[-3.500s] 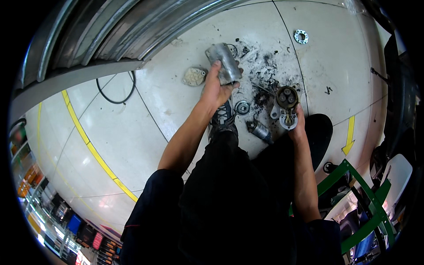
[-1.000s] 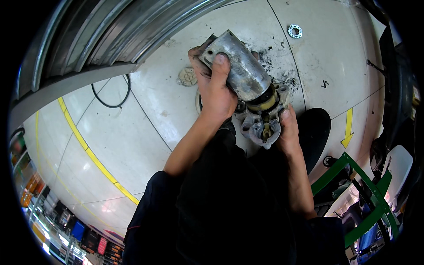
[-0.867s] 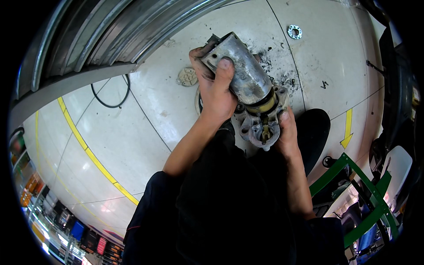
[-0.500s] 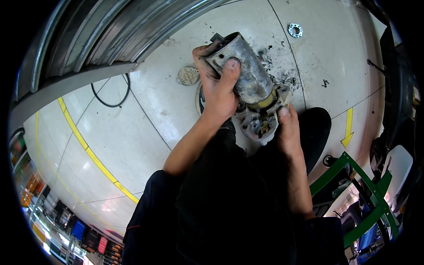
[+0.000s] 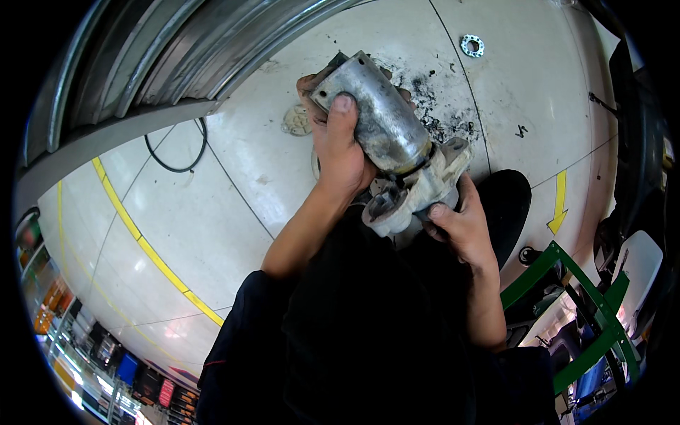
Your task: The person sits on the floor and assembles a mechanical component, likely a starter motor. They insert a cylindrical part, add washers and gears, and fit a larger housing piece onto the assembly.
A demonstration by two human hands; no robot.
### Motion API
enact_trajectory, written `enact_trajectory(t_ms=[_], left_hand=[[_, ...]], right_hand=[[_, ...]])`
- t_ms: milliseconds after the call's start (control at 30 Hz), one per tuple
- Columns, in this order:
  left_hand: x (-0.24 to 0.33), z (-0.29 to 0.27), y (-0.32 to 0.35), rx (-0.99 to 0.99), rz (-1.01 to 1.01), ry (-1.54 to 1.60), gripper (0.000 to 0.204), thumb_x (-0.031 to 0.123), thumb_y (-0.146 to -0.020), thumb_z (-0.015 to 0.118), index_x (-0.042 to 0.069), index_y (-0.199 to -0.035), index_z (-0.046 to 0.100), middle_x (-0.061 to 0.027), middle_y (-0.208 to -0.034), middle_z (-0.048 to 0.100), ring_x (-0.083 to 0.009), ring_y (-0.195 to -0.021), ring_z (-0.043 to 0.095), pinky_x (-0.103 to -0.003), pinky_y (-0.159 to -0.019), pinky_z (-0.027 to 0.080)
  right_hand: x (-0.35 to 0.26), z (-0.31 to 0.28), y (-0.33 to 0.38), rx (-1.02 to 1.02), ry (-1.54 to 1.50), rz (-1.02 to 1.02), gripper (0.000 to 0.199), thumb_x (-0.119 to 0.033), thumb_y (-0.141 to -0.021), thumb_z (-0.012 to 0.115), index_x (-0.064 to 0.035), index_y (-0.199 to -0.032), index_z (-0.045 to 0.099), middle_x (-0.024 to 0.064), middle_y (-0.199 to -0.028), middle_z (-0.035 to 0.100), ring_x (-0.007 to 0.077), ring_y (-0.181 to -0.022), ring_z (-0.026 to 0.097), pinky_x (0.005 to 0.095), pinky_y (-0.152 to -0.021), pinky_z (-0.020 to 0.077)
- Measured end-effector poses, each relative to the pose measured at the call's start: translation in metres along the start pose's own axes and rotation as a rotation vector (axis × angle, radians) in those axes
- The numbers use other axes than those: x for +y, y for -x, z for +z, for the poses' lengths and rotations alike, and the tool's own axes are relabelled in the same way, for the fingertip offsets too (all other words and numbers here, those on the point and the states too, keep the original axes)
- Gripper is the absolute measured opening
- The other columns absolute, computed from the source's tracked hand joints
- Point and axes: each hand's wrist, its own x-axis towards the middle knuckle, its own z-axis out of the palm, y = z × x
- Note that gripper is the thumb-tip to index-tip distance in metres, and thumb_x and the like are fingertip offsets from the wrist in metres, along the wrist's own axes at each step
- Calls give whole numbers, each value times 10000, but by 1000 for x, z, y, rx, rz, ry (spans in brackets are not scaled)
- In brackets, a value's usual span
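Observation:
A grimy starter motor is held up over my lap, tilted with its plain end toward the upper left. My left hand (image 5: 340, 149) is closed round its grey metal cylinder housing (image 5: 389, 117), thumb lying on top. At the lower end is a pale cast end housing (image 5: 423, 185) with a rounded lobe. My right hand (image 5: 464, 227) grips this casting from the right side, thumb bent against its underside; some fingers are hidden behind it. A thin yellowish band shows between cylinder and casting. Left of my left hand, a round metal cover plate (image 5: 296, 120) lies on the floor, partly hidden.
Black crumbs (image 5: 443, 127) are scattered on the tiled floor beyond the motor, and a small metal ring (image 5: 472, 46) lies farther off. A black loop (image 5: 177, 167) rests at left. A ribbed metal shutter (image 5: 142, 64) fills the upper left; a green frame (image 5: 528, 283) stands at right.
The motor has rolled about its length, so the cylinder's open end no longer faces me and the casting shows another side. My right hand has shifted its hold lower on the casting.

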Motion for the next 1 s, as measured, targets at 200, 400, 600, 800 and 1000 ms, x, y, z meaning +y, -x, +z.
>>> enact_trajectory(t_ms=[200, 400, 600, 800, 1000], left_hand=[[22, 18, 3, -180, -6, -100, 827, 640, -804, 624, 28, -1332, 450, -166, -1193, 571, -333, -1025, 629, -470, -845, 555], [26, 15, 4, -254, 31, -24, 867, 682, -766, 642, 62, -1337, 440, -147, -1179, 552, -320, -1018, 613, -461, -831, 554], [32, 19, 5, -281, -137, 81, 844, 699, -784, 598, 80, -1334, 433, -134, -1152, 547, -315, -977, 611, -465, -795, 562], [22, 21, 10, -58, -152, 125, 843, 678, -798, 586, -19, -1262, 485, -168, -1090, 595, -314, -941, 636, -453, -807, 562], [13, 23, 2, -29, -84, -21, 820, 670, -813, 551, -21, -1251, 493, -201, -1035, 624, -318, -935, 649, -438, -798, 558]], right_hand=[[9, 13, 10, -62, -30, -242, 995, -317, -640, 933, 44, -1374, 366, 107, -1238, 553, 186, -1180, 519, 356, -1026, 413], [5, 20, 12, -18, -41, -314, 957, -249, -572, 967, 33, -1310, 426, 102, -1200, 590, 197, -1112, 574, 351, -983, 449], [-1, 12, 12, -30, 205, -383, 926, -247, -546, 973, 37, -1272, 472, 108, -1127, 629, 187, -1069, 596, 349, -972, 456], [-12, 15, 12, -9, 141, -414, 930, -220, -570, 956, 37, -1306, 449, 113, -1187, 598, 190, -1110, 573, 349, -981, 450], [-1, 13, 8, 33, -53, -215, 893, -165, -623, 917, 43, -1336, 421, 111, -1208, 585, 200, -1110, 570, 351, -983, 449]])
